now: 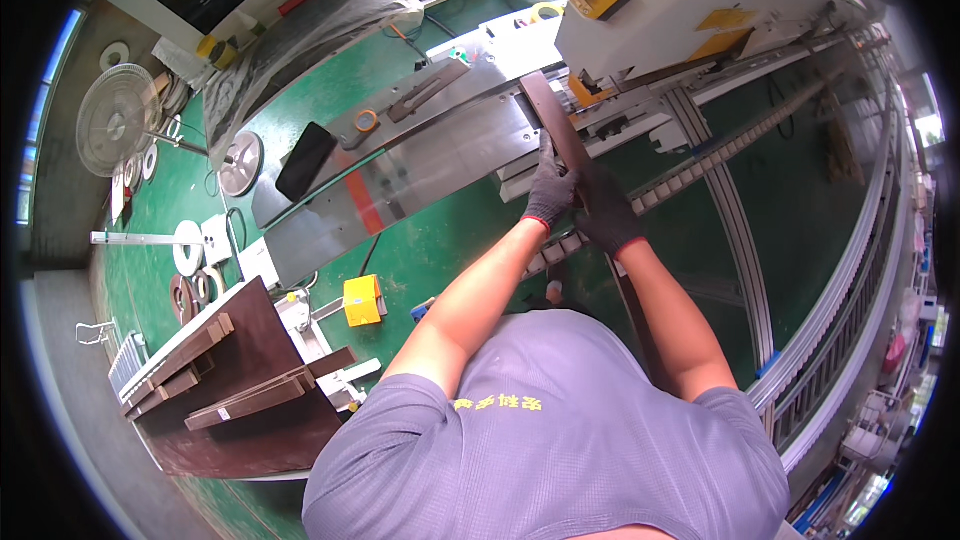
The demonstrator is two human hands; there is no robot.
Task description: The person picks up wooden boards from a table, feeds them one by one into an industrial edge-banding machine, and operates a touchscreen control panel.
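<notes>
Both gloved: left hand (pixel 551 190) and right hand (pixel 608 215) on dark strip (pixel 556 122).

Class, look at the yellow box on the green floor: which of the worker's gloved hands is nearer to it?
The left hand. It grips the dark brown strip up and to the right of the yellow box; the right hand holds the same strip farther right.

Daylight was bright and even, with glare on the steel plate (pixel 430 155) left of the hands; fisheye bending and dark vignetting framed the sharp picture.
</notes>
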